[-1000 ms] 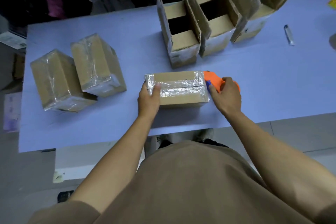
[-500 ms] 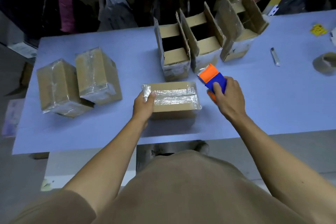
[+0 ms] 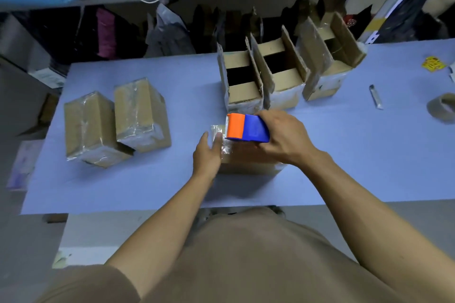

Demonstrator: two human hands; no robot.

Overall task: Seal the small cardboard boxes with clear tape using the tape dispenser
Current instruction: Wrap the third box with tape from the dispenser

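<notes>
- The right hand has its grip closed around the blue body of the tape dispenser, fingers curled over the far side and thumb under the near side.
- The tape dispenser lies with its long axis running left to right; its orange end with the toothed cutter points left, and it sits over the top of the small cardboard box.
- The small cardboard box rests on the blue counter near its front edge, long axis left to right. Its top is glossy with clear tape at the left end; much of it is hidden by the hands and dispenser.
- The left hand rests on the left end of that box with straight, relaxed fingers, its grip open, fingertips just beside the orange end.
- Two sealed boxes, wrapped in shiny tape, lie side by side and touching on the left of the counter.
- Three open boxes stand in a row at the back, flaps upright.
- A tape roll lies at the right edge.
</notes>
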